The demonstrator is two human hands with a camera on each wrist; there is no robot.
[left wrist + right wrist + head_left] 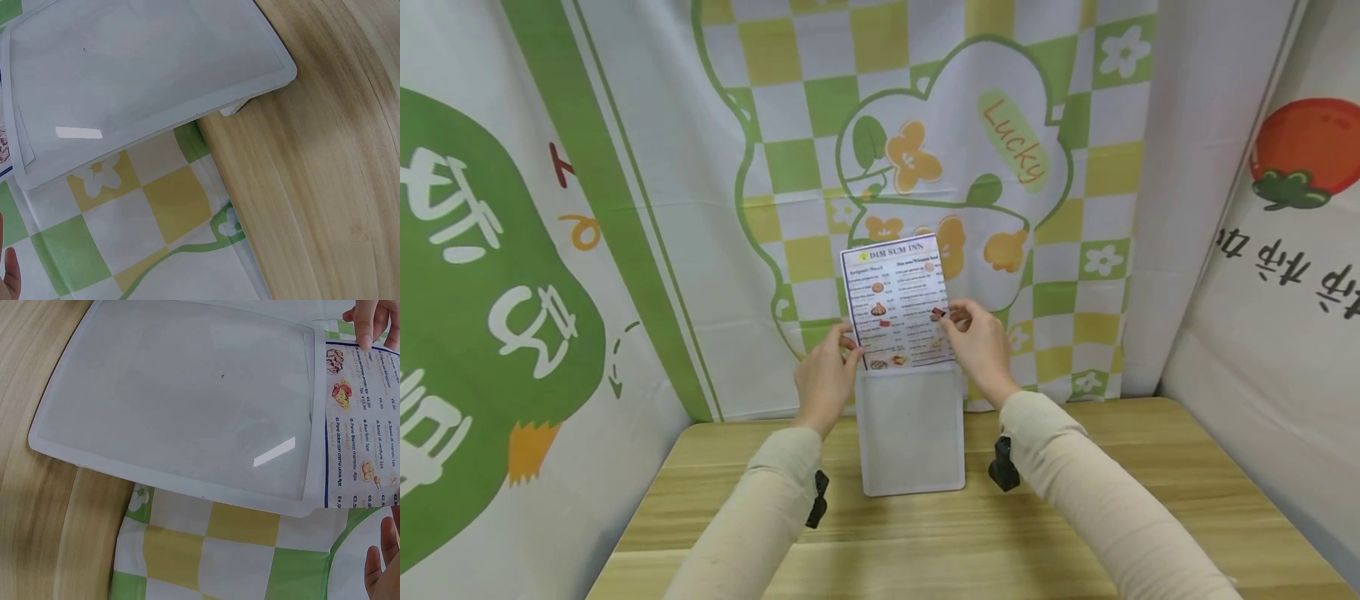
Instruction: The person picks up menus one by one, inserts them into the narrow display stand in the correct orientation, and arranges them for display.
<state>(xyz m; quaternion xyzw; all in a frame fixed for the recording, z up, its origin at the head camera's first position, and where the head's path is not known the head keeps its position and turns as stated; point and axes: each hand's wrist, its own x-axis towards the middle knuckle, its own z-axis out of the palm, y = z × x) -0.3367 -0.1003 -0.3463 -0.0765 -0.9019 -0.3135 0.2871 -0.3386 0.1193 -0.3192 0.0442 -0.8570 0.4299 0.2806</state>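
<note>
A printed menu sheet (898, 304) headed "DIM SUM INN" stands upright between both hands. My left hand (827, 371) pinches its left edge low down, and my right hand (981, 346) pinches the right edge a little higher. Directly below is a white-framed display holder (912, 433) with a clear, blank front, leaning on the table. In the right wrist view the menu's blue-bordered lower edge lies along the holder's top rim (317, 425); whether any of it is inside cannot be told. Only some fingers of the right hand (384, 562) show there.
The holder stands on a wood-grain table (737, 517), near its back edge, with a small support foot (234, 107) behind it. A checkered green, yellow and white curtain (805, 167) hangs close behind. Printed white side curtains (1285, 350) flank the table.
</note>
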